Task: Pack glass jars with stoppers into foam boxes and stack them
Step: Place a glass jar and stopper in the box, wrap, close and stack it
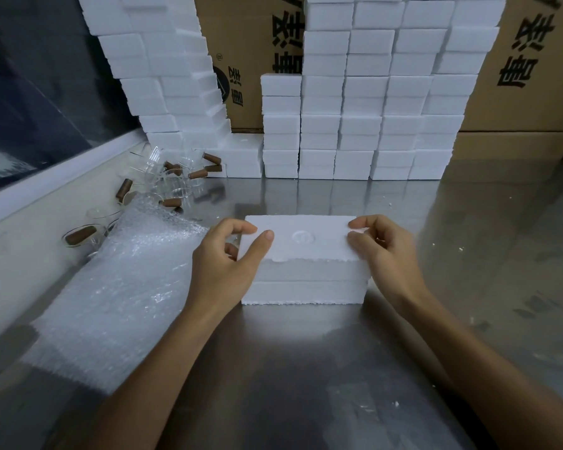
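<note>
While pinching foam lid (301, 237) at both ends w/ left hand (231, 254) & right hand (382, 251), prob. to seat it square. Sits atop foam box (303, 280); contents hidden.

1. Large black Chinese characters printed on the brown cardboard carton at the back right (533, 60), reading sideways, "唐泽" legible.
2. Same black characters, partly hidden by white foam box stacks (364, 102), on the brown cardboard carton at the back centre (251, 43).
3. Small circled "®" mark and part of a round black logo on that centre carton.
4. Round embossed mark on the white foam lid (303, 237), unreadable.
</note>
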`<state>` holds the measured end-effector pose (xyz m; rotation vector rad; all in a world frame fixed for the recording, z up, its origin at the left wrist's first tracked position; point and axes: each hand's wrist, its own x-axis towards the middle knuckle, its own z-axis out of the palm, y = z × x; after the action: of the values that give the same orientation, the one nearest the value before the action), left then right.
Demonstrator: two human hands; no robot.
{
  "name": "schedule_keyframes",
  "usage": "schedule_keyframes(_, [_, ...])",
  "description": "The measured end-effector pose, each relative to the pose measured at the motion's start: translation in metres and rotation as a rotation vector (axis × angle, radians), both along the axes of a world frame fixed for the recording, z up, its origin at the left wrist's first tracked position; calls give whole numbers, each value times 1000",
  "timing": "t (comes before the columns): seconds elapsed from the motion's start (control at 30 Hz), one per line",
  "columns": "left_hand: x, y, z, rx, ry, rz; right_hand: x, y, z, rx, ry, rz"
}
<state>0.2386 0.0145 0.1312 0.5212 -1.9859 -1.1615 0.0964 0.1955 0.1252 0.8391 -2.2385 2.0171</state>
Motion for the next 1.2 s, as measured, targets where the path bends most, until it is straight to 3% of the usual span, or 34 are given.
schedule_keyframes(0.3, [3, -6, -5, 37, -160, -256, 0, -1, -2, 133, 3, -21])
schedule_keyframes(0.57, [4, -10, -4, 25, -130, -284, 1, 2, 1, 97, 11, 37])
schedule_keyframes(0.87, [12, -21, 4, 166, -202, -353, 7, 2, 0, 179, 74, 86])
schedule_keyframes(1.2, [13, -18, 3, 186, -190, -454, 3, 5, 2, 264, 86, 88])
